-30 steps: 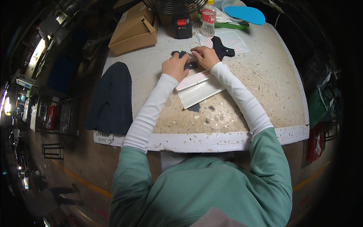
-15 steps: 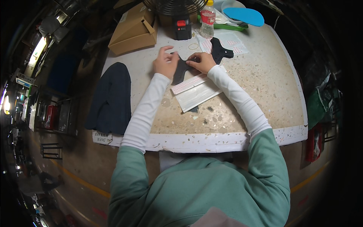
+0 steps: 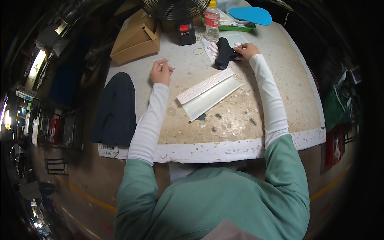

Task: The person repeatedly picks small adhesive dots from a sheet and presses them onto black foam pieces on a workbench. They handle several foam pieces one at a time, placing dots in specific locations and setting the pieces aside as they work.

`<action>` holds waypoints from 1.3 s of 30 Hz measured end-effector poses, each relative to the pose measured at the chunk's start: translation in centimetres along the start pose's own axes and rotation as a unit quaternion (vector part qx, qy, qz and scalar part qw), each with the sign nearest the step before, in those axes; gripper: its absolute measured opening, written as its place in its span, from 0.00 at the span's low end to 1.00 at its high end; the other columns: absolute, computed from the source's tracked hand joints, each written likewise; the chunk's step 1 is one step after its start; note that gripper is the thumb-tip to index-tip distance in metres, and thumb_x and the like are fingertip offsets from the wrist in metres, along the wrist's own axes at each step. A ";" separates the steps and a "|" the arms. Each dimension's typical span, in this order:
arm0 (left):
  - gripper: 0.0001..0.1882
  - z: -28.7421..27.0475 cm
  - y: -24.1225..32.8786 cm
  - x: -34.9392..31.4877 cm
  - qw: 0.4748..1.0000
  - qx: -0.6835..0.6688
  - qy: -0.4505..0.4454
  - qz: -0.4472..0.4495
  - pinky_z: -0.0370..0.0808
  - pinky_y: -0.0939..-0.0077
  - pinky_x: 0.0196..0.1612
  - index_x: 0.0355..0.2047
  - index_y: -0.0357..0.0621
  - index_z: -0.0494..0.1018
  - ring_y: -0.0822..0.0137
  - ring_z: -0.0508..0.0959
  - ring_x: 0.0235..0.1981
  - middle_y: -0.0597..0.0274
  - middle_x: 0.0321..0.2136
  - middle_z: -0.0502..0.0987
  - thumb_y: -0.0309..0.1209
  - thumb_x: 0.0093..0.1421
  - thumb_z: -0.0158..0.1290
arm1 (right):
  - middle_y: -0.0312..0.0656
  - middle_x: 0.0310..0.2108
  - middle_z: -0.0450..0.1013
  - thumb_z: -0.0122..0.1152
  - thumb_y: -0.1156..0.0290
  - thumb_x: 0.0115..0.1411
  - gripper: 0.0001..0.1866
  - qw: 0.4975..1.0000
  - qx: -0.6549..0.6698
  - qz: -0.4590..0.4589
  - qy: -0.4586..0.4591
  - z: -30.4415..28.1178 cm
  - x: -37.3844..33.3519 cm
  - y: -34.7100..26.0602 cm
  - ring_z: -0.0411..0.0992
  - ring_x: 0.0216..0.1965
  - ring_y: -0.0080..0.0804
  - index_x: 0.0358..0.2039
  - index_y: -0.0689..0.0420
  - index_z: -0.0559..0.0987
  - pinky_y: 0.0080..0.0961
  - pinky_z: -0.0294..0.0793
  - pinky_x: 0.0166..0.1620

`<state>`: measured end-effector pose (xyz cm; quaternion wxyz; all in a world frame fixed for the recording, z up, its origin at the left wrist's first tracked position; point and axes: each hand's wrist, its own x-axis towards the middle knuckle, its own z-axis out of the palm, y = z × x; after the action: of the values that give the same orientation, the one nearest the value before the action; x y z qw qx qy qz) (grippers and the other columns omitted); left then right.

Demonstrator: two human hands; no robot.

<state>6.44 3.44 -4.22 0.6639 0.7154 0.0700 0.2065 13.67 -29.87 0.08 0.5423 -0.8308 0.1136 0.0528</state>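
Observation:
At the far middle of the table, my right hand point(image 3: 247, 51) pinches one arm of a black Y-shaped flat piece point(image 3: 225, 52). This piece lies on or against other black material; how many layers there are I cannot tell. Under it shows a white sheet with rows of small red marks point(image 3: 210, 50). My left hand point(image 3: 161, 73) hovers over the table to the left, fingers loosely bent and somewhat apart, with nothing visible in them. Between the hands and nearer to me lies a pale flat strip holder point(image 3: 212, 98), with a sheet of red-marked stickers point(image 3: 202, 87) along its far side.
A dark blue stack of long rounded pieces point(image 3: 116, 108) lies at the left table edge. Behind stand a cardboard box point(image 3: 134, 40), a black fan point(image 3: 176, 8) with its battery base point(image 3: 186, 34), a bottle point(image 3: 212, 24) and a blue insole-shaped piece point(image 3: 251, 15). A rubber band point(image 3: 198, 51) lies nearby.
My right hand has moved right with the black piece, onto the spot where the other black piece lay. My left hand has let go of it and drawn back left.

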 end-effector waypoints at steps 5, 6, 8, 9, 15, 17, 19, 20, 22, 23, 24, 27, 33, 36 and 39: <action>0.05 -0.1 -0.3 0.2 1.000 -0.007 -0.011 -0.001 0.73 0.84 0.24 0.36 0.39 0.72 0.73 0.78 0.21 0.61 0.20 0.78 0.26 0.61 0.49 | 0.47 0.35 0.78 0.67 0.42 0.47 0.33 0.968 -0.244 -0.067 -0.002 -0.6 0.5 0.6 0.78 0.36 0.36 0.36 0.63 0.81 0.28 0.78 0.38; 0.05 -0.1 -0.3 0.2 1.000 -0.008 -0.010 -0.002 0.73 0.84 0.24 0.36 0.39 0.72 0.73 0.78 0.21 0.61 0.20 0.78 0.26 0.61 0.49 | 0.48 0.37 0.78 0.66 0.38 0.45 0.36 0.948 -0.307 -0.086 0.003 -0.7 0.4 0.6 0.77 0.39 0.38 0.36 0.63 0.81 0.30 0.77 0.41; 0.05 0.0 -0.4 0.2 1.000 -0.002 -0.009 0.002 0.73 0.84 0.23 0.35 0.39 0.72 0.73 0.78 0.21 0.61 0.20 0.78 0.27 0.61 0.49 | 0.51 0.42 0.76 0.63 0.30 0.41 0.43 0.922 -0.379 -0.072 -0.021 -0.5 0.2 0.5 0.74 0.46 0.45 0.39 0.61 0.81 0.32 0.69 0.52; 0.05 -0.1 -0.5 0.2 1.000 0.002 -0.010 0.005 0.73 0.84 0.23 0.35 0.39 0.72 0.73 0.78 0.20 0.61 0.19 0.78 0.27 0.61 0.49 | 0.51 0.42 0.76 0.64 0.31 0.41 0.43 0.927 -0.366 -0.079 -0.017 -0.4 0.1 0.5 0.75 0.44 0.44 0.40 0.62 0.80 0.31 0.71 0.49; 0.05 -0.2 -0.8 0.3 1.000 0.002 -0.018 0.007 0.72 0.85 0.23 0.36 0.41 0.72 0.72 0.78 0.22 0.62 0.20 0.77 0.28 0.62 0.49 | 0.46 0.38 0.74 0.73 0.48 0.43 0.36 0.992 -0.126 -0.029 -0.010 0.3 -0.5 0.5 0.76 0.34 0.33 0.44 0.62 0.74 0.27 0.79 0.33; 0.06 -0.2 -0.7 0.3 0.999 -0.015 -0.033 0.002 0.73 0.84 0.25 0.38 0.39 0.72 0.71 0.79 0.22 0.59 0.22 0.78 0.27 0.62 0.49 | 0.44 0.36 0.73 0.75 0.57 0.44 0.31 0.999 0.052 -0.010 -0.013 0.9 -0.8 -0.2 0.75 0.32 0.30 0.43 0.61 0.73 0.25 0.80 0.29; 0.08 -0.1 -0.3 0.4 0.996 -0.062 -0.060 -0.028 0.75 0.82 0.29 0.41 0.38 0.71 0.70 0.79 0.26 0.56 0.27 0.79 0.27 0.62 0.48 | 0.44 0.35 0.72 0.74 0.63 0.45 0.27 0.987 0.153 -0.052 -0.021 1.7 -1.4 -1.3 0.75 0.30 0.29 0.43 0.60 0.72 0.26 0.82 0.29; 0.10 -0.1 0.0 0.4 0.990 -0.099 -0.078 -0.057 0.75 0.81 0.32 0.43 0.38 0.70 0.69 0.79 0.29 0.55 0.30 0.79 0.29 0.63 0.48 | 0.44 0.35 0.72 0.74 0.63 0.45 0.27 0.984 0.160 -0.072 -0.012 2.0 -1.9 -1.9 0.74 0.30 0.28 0.43 0.60 0.72 0.25 0.81 0.29; 0.15 0.2 0.7 0.3 0.974 -0.154 -0.136 -0.096 0.76 0.79 0.39 0.47 0.37 0.69 0.68 0.79 0.35 0.53 0.37 0.78 0.32 0.63 0.48 | 0.38 0.33 0.72 0.70 0.63 0.50 0.21 0.981 0.144 -0.123 -0.032 2.4 -3.2 -3.2 0.68 0.25 0.19 0.41 0.58 0.73 0.18 0.79 0.34; 0.17 0.3 1.1 0.1 0.964 -0.171 -0.175 -0.107 0.75 0.79 0.41 0.49 0.37 0.67 0.67 0.78 0.38 0.53 0.39 0.76 0.35 0.64 0.48 | 0.38 0.34 0.71 0.70 0.64 0.51 0.20 0.981 0.136 -0.132 -0.046 3.1 -3.9 -3.9 0.69 0.27 0.20 0.41 0.58 0.73 0.18 0.79 0.35; 0.20 0.5 1.4 -0.1 0.951 -0.190 -0.217 -0.108 0.75 0.78 0.44 0.51 0.37 0.66 0.66 0.78 0.41 0.53 0.42 0.75 0.37 0.65 0.48 | 0.38 0.35 0.71 0.69 0.65 0.52 0.19 0.974 0.146 -0.157 -0.076 3.6 -4.6 -4.5 0.70 0.29 0.20 0.41 0.58 0.73 0.18 0.79 0.36; 0.22 1.2 2.1 -1.1 0.905 -0.276 -0.280 -0.161 0.71 0.72 0.50 0.52 0.39 0.66 0.66 0.76 0.43 0.56 0.45 0.74 0.42 0.65 0.48 | 0.40 0.32 0.70 0.73 0.62 0.48 0.24 0.933 0.230 -0.229 -0.153 6.5 -6.5 -5.3 0.74 0.29 0.24 0.40 0.61 0.73 0.15 0.78 0.31; 0.27 0.2 3.9 -1.7 0.967 -0.157 -0.199 0.000 0.73 0.76 0.45 0.51 0.38 0.65 0.69 0.76 0.42 0.57 0.43 0.75 0.31 0.54 0.63 | 0.46 0.49 0.71 0.69 0.60 0.52 0.26 0.912 0.109 -0.356 -0.172 10.7 -8.6 -4.3 0.75 0.39 0.33 0.49 0.57 0.73 0.26 0.75 0.42; 0.31 -1.6 4.6 -1.3 0.967 0.073 -0.137 0.201 0.74 0.74 0.46 0.49 0.37 0.66 0.66 0.78 0.42 0.54 0.41 0.77 0.35 0.48 0.67 | 0.46 0.54 0.68 0.66 0.55 0.54 0.32 0.893 0.017 -0.427 -0.145 11.2 -8.8 -3.6 0.72 0.47 0.39 0.55 0.55 0.69 0.30 0.72 0.48; 0.32 -2.1 4.2 -1.5 0.935 0.249 -0.154 0.199 0.75 0.71 0.45 0.47 0.41 0.67 0.61 0.79 0.40 0.52 0.39 0.78 0.40 0.46 0.67 | 0.50 0.58 0.64 0.62 0.50 0.56 0.38 0.889 -0.027 -0.416 -0.191 11.8 -8.7 -2.7 0.65 0.57 0.43 0.61 0.56 0.63 0.30 0.66 0.55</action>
<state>3.54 4.38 -0.33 0.4125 0.8800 -0.1277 0.1978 6.38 -16.93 -0.43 0.5034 -0.7899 -0.3497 -0.0169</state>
